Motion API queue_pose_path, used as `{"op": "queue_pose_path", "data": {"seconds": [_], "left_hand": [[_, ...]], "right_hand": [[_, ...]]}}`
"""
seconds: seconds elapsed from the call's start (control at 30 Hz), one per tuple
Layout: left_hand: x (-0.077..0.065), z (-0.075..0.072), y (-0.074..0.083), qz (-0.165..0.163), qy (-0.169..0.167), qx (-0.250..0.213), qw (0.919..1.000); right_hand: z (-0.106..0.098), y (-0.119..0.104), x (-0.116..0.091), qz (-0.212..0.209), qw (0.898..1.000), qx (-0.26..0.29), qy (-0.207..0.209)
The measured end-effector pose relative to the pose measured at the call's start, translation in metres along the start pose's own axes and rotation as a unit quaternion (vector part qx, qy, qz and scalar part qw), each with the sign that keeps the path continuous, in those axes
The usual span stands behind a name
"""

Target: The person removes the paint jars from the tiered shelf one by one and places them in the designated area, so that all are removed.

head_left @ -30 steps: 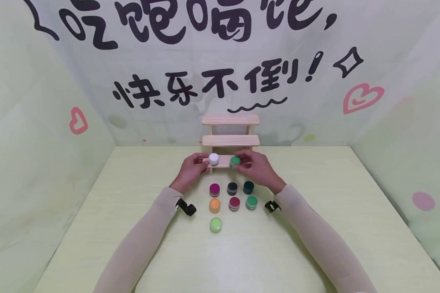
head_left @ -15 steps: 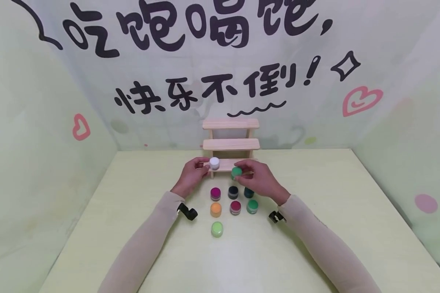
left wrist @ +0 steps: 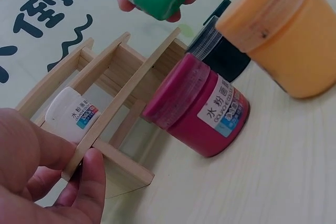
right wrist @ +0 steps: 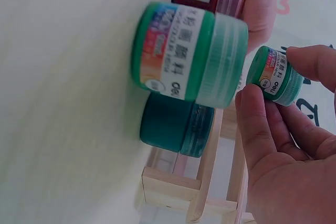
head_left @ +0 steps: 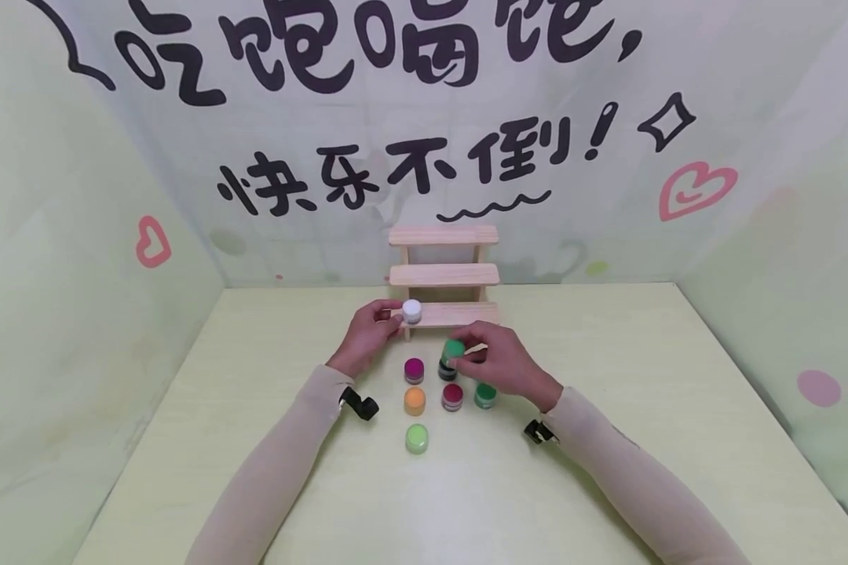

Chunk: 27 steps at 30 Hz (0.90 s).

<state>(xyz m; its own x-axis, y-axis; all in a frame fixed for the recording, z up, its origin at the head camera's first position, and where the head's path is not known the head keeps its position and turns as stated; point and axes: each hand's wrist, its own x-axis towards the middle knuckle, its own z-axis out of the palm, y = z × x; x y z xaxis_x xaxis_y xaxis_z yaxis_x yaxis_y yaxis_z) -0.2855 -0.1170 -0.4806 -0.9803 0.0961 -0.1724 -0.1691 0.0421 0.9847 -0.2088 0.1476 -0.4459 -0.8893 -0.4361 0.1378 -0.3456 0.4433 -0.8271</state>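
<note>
A three-tier wooden stand (head_left: 452, 315) stands against the back wall. My left hand (head_left: 369, 331) grips the left end of its lowest board, thumb and fingers on either side of the wood in the left wrist view. Right by those fingers, a white paint jar (left wrist: 72, 114) sits on that board. My right hand (head_left: 500, 359) pinches a green paint jar (right wrist: 275, 75) between thumb and fingers, off the table and in front of the stand. In the head view it partly covers a black paint jar (head_left: 447, 374).
Before the stand are a magenta jar (head_left: 414, 370), an orange jar (head_left: 414, 401), a dark red jar (head_left: 452, 397), another green jar (head_left: 485, 395) and a light green jar (head_left: 417, 439). A teal jar (right wrist: 176, 127) shows in the right wrist view, hidden by my right hand from the head.
My right hand has lifted the green jar away from the lowest board and brought it toward me, above the black jar. My left hand stays at the board's left end.
</note>
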Motion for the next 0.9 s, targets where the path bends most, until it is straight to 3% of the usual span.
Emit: {"op": "queue_pose_path", "data": {"seconds": [0.9], "left_hand": [[0.001,0.001,0.001,-0.004,0.003,-0.004,1.0]], "right_hand": [[0.007,-0.003,-0.049,-0.096,0.993,-0.027,-0.063]]}}
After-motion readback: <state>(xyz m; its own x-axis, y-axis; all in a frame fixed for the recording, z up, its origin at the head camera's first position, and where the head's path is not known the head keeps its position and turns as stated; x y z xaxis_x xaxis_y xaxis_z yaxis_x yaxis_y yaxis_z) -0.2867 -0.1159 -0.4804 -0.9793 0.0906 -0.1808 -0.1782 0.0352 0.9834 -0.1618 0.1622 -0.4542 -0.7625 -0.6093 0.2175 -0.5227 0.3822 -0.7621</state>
